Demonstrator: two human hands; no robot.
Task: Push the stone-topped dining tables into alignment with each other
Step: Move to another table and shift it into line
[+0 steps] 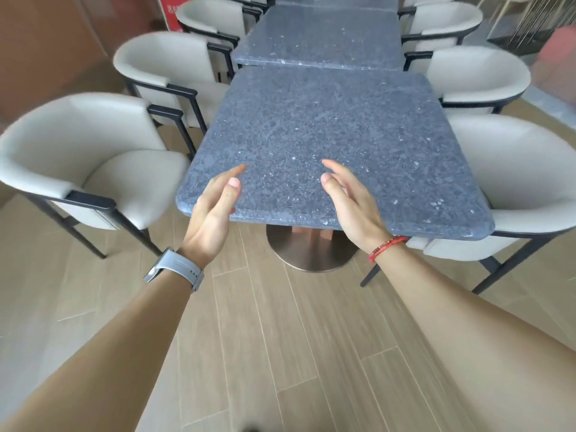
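Alignment here turns on how the nearest table (327,135) sits against the second table (321,35) beyond it. From the fingers the slab stretches away toward 12 o'clock, along the row's own 6-to-12 line. Its far right corner, though, juts toward 3 o'clock past the second table's corner, and its near edge slopes down toward 4 o'clock, so the top looks twisted and shifted rightward against its neighbour. Whether the two tops touch along that seam cannot be told. The left hand (215,210) hovers at the near edge close to the 7 o'clock corner, and the right hand (352,207) about the middle of that edge, at 6 o'clock. Both are roughly equally near the slab, palms turned toward each other, fingers straight and loose, gripping nothing; contact with the stone is not clear. As a pair they are set left of the edge's middle, so a plain shove toward 12 o'clock would likely turn the top as well as slide it, and a nudge toward 9 o'clock seems to be what the far end needs. The top is a square, round-cornered slab of blue-grey stone flecked with white, thick-edged and probably heavy, on a single round pedestal base (311,254). Cream tub chairs (93,145) with black frames stand close at 9 and 3 o'clock, leaving little room to swing.
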